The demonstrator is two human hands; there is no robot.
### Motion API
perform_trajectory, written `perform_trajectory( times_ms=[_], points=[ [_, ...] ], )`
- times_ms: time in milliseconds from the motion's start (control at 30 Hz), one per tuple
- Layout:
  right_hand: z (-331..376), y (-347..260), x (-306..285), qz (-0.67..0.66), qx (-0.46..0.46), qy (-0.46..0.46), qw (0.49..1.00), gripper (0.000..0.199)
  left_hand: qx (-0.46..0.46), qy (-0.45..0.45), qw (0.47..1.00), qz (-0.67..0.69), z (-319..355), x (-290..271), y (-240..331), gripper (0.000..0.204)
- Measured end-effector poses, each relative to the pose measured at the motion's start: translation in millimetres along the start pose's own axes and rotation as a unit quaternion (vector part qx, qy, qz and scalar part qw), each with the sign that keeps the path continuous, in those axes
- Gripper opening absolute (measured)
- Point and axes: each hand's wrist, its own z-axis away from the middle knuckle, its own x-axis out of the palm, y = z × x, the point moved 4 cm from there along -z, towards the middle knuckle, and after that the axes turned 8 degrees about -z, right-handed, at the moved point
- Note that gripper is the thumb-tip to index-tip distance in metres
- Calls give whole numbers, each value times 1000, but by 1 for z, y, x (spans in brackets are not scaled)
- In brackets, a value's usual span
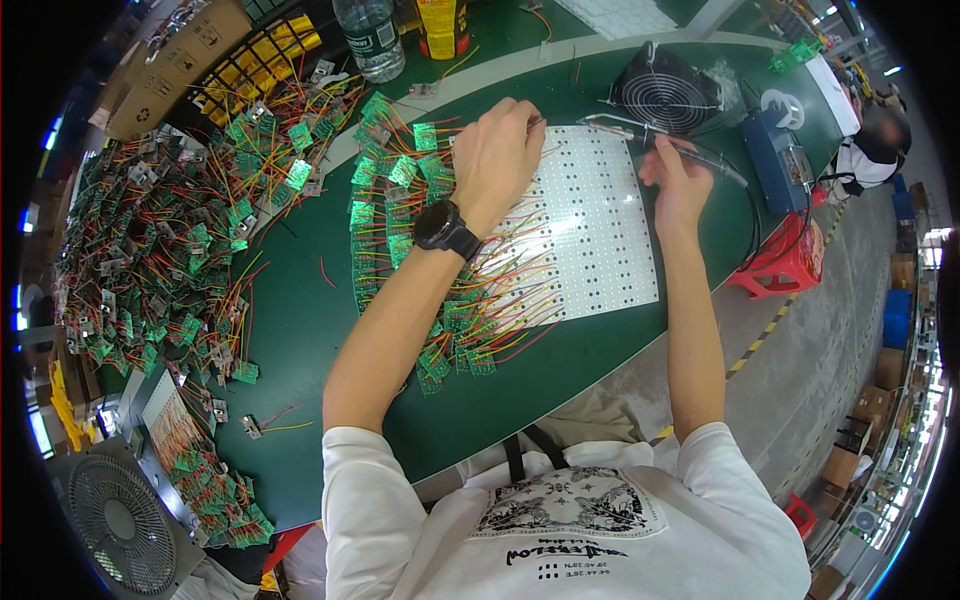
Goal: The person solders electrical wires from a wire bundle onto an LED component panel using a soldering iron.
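My right hand (680, 185) grips a soldering iron (715, 160), whose thin metal end points left over the far edge of a white LED panel (605, 220). My left hand (498, 160) is closed at the panel's far left corner, fingertips pressed together; what they hold is hidden beneath them. Red and yellow wires (520, 290) run from the panel's left part to rows of small green circuit boards (400, 170). Some of these wires pass under my left hand and wrist.
A large heap of wired green boards (150, 250) covers the table's left side. A finished-looking wired strip (190, 450) lies near a grey fan (120, 515). At the back stand a bottle (372, 40), a black round-grilled fan (665, 90) and a blue box (775, 160).
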Motion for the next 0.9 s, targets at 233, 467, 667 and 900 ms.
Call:
perform_trajectory(
  times_ms=[233,467,667,900],
  points=[
    [-1,1,-3,-25,26,-5,999,17,-63,-119,972,192,-7,-6,5,26],
    [-1,1,-3,-8,24,-13,1000,17,-30,-98,986,130,-5,-1,3,36],
    [1,1,1,20,11,-11,1000,17,48,-51,997,15,-1,3,2,23],
    [3,2,2,25,13,-35,999,17,38,-25,999,3,1,0,0,15]
  ],
)
